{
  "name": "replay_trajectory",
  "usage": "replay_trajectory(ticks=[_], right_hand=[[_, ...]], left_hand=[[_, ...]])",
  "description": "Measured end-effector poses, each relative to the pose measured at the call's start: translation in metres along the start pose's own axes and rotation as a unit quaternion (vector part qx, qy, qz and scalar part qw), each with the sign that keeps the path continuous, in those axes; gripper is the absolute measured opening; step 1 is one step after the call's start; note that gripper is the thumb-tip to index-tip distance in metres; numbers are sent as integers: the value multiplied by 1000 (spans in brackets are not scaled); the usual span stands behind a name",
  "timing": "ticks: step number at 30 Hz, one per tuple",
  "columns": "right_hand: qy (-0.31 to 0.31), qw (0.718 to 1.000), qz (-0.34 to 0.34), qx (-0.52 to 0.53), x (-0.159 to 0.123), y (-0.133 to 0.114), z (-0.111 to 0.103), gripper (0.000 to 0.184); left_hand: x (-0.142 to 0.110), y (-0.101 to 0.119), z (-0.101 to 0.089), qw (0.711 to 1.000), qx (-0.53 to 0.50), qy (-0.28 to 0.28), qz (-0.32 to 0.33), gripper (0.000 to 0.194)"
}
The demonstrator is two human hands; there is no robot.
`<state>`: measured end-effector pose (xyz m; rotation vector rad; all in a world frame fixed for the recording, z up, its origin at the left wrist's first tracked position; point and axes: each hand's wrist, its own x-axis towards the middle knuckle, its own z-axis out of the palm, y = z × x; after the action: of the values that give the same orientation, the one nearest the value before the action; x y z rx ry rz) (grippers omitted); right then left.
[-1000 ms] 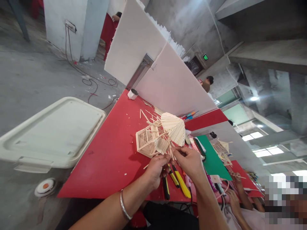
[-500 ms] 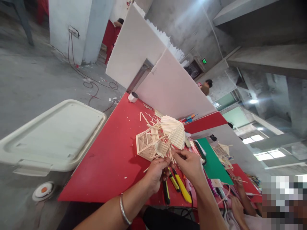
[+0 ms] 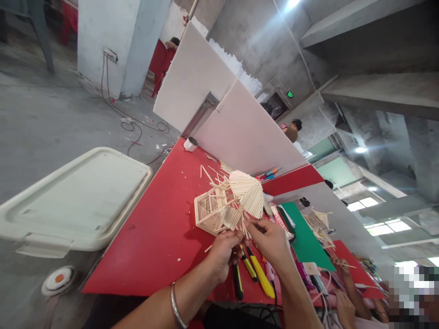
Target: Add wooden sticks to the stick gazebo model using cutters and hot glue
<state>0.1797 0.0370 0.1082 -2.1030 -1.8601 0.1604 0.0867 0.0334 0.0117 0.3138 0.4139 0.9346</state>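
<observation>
My left hand (image 3: 222, 253), with a silver bangle on the wrist, is closed at the near edge of a model made of thin wooden sticks. From the right, my right hand (image 3: 269, 237) pinches at the same spot, its thumb and forefinger on the ends of some sticks. Between and just beyond my fingers is a small fan-shaped stick panel (image 3: 231, 218). Behind it lie a six-sided stick frame (image 3: 207, 211) and a larger roof-like stick panel (image 3: 252, 194). My fingers hide the exact point of contact.
Yellow-and-black cutters (image 3: 259, 276) lie on the red table (image 3: 154, 242) near my wrists. A white cup (image 3: 191, 144) stands by the partition (image 3: 240, 123). At left is a pale plastic lid (image 3: 78, 196). Another person's hand (image 3: 343, 265) holds a stick at right.
The view has shifted slightly, so the scene sits a little lower. Both hands stay on the sticks in nearly the same pose.
</observation>
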Motion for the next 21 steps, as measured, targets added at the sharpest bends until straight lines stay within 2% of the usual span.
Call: replay_trajectory(ticks=[21], right_hand=[[0, 1000, 0, 0, -1, -2, -1, 35]], left_hand=[[4, -4, -2, 1000, -12, -6, 5, 39]])
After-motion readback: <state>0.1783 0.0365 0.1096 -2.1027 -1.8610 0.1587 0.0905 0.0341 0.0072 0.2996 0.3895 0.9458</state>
